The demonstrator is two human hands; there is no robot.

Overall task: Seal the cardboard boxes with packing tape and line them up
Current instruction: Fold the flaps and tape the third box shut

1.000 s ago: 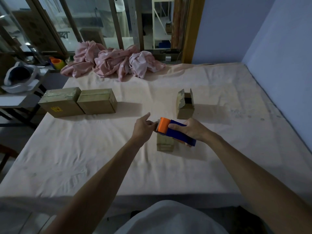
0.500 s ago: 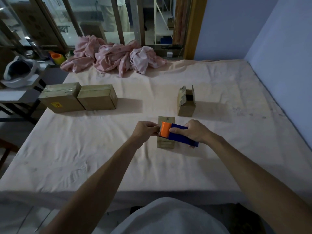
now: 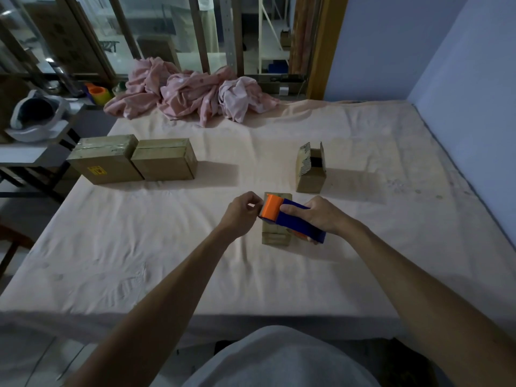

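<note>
- The right hand (image 3: 324,216) is wrapped round the blue handle of the dispenser (image 3: 290,219) and holds it just over the box (image 3: 275,236) beneath both hands.
- The left hand (image 3: 241,212) pinches thumb to forefinger at the dispenser's orange nose, seemingly on the tape end. The tape itself is too thin to make out.
- The box looks light and stiff, and likely to slide on the sheet (image 3: 167,261), so press its top or side while taping.
- The tape will likely be limp and sticky, so hold only its tip.
- An open box (image 3: 311,169) stands beyond the right hand.
- Two sealed boxes (image 3: 164,160) touch, far left of the left hand.
- Bare sheet lies between them, with a wall well right of the right hand.
</note>
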